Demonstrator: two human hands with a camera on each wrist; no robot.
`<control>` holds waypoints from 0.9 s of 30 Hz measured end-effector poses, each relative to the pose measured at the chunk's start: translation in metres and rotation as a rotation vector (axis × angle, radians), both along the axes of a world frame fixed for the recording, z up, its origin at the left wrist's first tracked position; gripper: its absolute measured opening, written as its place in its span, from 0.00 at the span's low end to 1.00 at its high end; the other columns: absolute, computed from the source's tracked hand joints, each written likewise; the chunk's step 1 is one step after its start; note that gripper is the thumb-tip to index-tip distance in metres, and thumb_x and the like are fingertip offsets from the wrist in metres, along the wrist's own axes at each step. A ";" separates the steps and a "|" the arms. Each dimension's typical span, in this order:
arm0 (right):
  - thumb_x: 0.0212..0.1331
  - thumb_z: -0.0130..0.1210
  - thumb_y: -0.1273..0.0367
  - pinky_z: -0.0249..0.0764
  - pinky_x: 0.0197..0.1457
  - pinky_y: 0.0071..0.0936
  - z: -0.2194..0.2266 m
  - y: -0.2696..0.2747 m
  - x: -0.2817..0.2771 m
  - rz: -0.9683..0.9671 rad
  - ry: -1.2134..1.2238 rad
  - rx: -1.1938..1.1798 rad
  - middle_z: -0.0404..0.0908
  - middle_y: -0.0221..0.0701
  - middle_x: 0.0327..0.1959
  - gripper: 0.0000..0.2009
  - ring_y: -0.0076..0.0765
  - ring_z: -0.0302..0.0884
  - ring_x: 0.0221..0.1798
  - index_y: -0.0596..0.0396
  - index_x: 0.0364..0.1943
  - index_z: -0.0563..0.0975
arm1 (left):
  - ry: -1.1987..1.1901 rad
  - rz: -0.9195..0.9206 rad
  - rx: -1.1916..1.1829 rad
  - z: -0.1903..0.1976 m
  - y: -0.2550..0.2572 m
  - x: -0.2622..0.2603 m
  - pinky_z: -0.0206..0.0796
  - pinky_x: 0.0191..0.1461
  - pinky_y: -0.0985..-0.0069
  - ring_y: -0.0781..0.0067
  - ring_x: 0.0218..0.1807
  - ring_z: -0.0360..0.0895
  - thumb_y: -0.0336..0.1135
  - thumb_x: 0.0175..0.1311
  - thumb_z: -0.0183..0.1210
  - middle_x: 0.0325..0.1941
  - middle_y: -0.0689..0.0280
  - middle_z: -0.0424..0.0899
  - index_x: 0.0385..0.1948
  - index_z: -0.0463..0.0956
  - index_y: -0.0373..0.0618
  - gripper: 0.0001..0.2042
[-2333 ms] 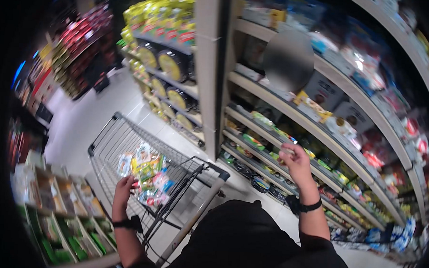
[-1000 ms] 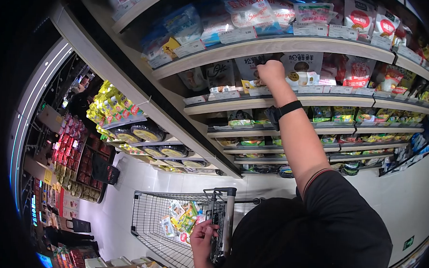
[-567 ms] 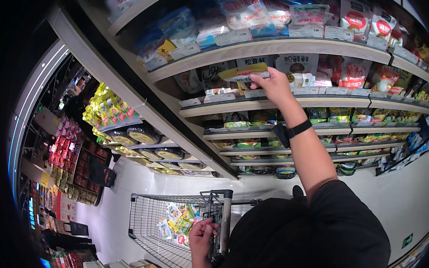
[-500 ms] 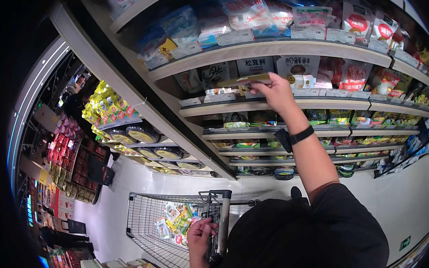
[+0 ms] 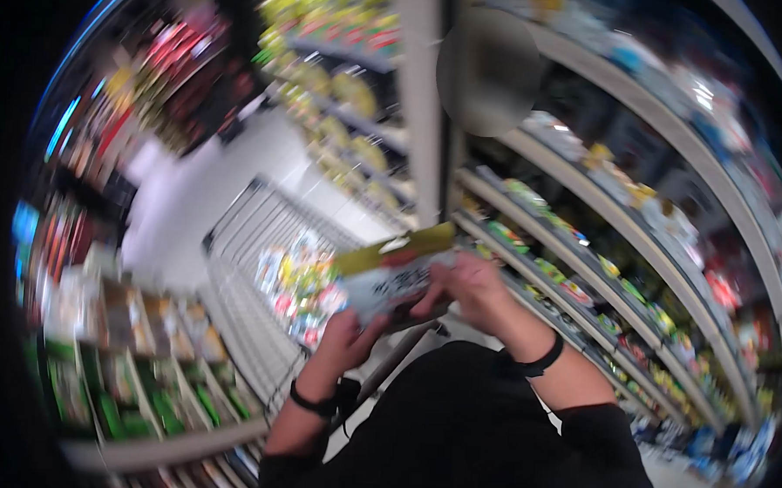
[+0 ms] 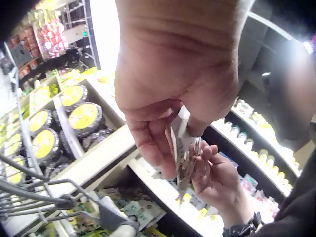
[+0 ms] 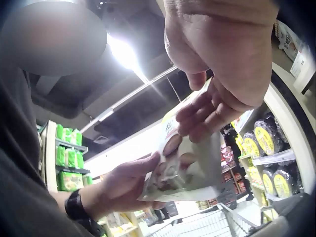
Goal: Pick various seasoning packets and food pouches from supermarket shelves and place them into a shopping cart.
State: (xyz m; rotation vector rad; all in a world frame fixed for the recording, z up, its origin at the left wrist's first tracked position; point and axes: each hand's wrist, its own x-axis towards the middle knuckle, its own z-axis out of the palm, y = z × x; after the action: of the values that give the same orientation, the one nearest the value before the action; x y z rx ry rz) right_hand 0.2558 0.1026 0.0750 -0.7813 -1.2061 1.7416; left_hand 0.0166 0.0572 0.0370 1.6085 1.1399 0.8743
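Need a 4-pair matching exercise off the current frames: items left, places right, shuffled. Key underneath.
1. Flat pouch with olive-yellow top band
2. Loose pile of bright mixed packets
3. Round black-wrapped packs with yellow labels
4. Black band

A. Inside the grey wire shopping cart
B. On a pale shelf
C. Held between left hand and right hand
D. Around the right wrist

Pairs: 1-C, 2-A, 3-B, 4-D
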 end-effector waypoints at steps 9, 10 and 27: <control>0.65 0.52 0.72 0.80 0.38 0.27 -0.053 0.003 0.027 -0.140 -0.205 -0.089 0.83 0.43 0.37 0.21 0.35 0.84 0.32 0.60 0.61 0.64 | -0.353 0.915 -0.457 -0.120 0.003 -0.205 0.69 0.21 0.78 0.76 0.24 0.78 0.36 0.70 0.50 0.34 0.62 0.82 0.49 0.70 0.38 0.12; 0.65 0.52 0.72 0.80 0.37 0.27 -0.057 0.002 0.034 -0.169 -0.232 -0.112 0.83 0.43 0.37 0.20 0.34 0.83 0.31 0.60 0.60 0.65 | -0.332 0.926 -0.538 -0.136 0.002 -0.225 0.68 0.18 0.78 0.75 0.21 0.77 0.35 0.70 0.49 0.33 0.62 0.82 0.49 0.69 0.38 0.13; 0.63 0.56 0.71 0.80 0.34 0.25 -0.065 -0.030 0.147 -0.732 -0.314 -0.152 0.82 0.40 0.37 0.17 0.29 0.82 0.31 0.62 0.54 0.69 | 0.135 0.464 -0.661 -0.179 0.049 -0.232 0.70 0.31 0.76 0.69 0.34 0.81 0.46 0.66 0.56 0.46 0.61 0.78 0.63 0.62 0.35 0.29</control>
State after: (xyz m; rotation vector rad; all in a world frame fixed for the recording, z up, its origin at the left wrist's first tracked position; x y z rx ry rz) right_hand 0.4031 0.0730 0.0098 -1.4180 -0.8210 1.1303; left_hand -0.2150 0.1066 -0.1421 0.8803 1.7193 0.5757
